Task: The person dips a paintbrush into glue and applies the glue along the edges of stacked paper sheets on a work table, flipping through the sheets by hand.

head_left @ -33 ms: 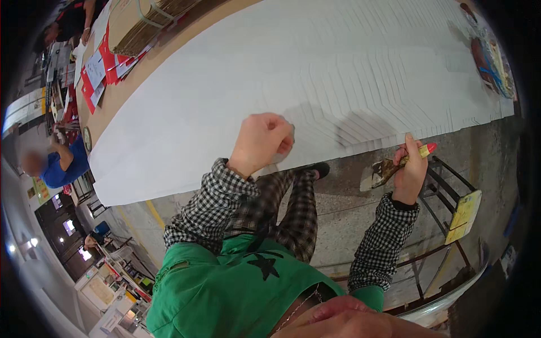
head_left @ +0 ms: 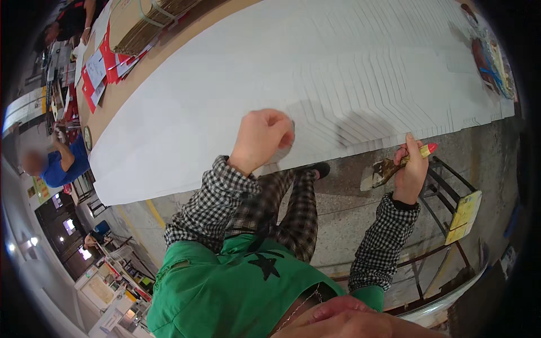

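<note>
One view only, from the head camera looking down. Left hand [head_left: 262,138]: curled into a loose fist, knuckles pressed on the near edge of the white sheets [head_left: 338,84], nothing visibly enclosed. White sheets: many long pieces fanned in overlapping steps across the desk [head_left: 121,104], filling most of it from left to far right; judged light, thin and flexible, apt to slide over one another and crease, so best taken flat at the near edge. Right hand [head_left: 410,172]: closed around a brush [head_left: 391,168] with a yellow handle and red tip, held off the desk's near right edge above the floor; its bristle end looks dark and clotted, probably stiff with glue, though that is hard to confirm. Also present: red and white papers [head_left: 98,67] and a bundled stack of brown card [head_left: 146,22] at the far left; a metal stand [head_left: 451,225] at the near right; another person in blue [head_left: 62,163] at left. Items at the far right corner are cut off and unreadable.
</note>
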{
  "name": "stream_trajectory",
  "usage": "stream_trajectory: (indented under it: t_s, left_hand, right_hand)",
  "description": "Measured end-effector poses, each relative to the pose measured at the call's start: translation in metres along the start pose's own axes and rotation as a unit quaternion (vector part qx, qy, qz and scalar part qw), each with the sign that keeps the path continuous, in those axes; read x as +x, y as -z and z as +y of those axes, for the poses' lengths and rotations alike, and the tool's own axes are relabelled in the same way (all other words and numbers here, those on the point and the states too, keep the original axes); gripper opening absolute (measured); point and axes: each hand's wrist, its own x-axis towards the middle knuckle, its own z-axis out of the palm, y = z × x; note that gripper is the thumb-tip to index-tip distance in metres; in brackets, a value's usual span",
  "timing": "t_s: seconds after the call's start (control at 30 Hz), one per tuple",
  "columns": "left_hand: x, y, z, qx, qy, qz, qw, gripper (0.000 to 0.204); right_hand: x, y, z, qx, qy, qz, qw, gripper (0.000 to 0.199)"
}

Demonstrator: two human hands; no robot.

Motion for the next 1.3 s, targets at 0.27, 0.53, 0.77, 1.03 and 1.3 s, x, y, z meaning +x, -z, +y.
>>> stream_trajectory:
  t_s: [0.27,0.53,0.77,1.03,1.3]
  left_hand:
    - [0.012,-0.025,0.016,-0.103,-0.004,0.051,0.993,0.019]
    - [0.021,-0.036,0.015,-0.108,0.027,0.02,0.994,0.018]
    - [0.023,-0.04,0.012,-0.128,0.017,0.032,0.991,0.018]
    - [0.023,-0.028,0.003,-0.077,0.012,0.013,0.997,0.023]
    - [0.043,-0.073,0.035,0.278,-0.395,0.087,0.871,0.021]
  right_hand:
    - [0.002,0.002,0.001,-0.014,-0.012,-0.003,1.0,0.023]
    - [0.002,0.006,0.003,-0.002,-0.003,-0.007,1.0,0.022]
    - [0.002,0.008,0.0,0.0,-0.004,-0.006,1.0,0.022]
    - [0.006,0.01,0.01,-0.037,0.013,-0.032,0.999,0.019]
    - [-0.001,0.035,0.009,-0.106,0.042,0.033,0.993,0.021]
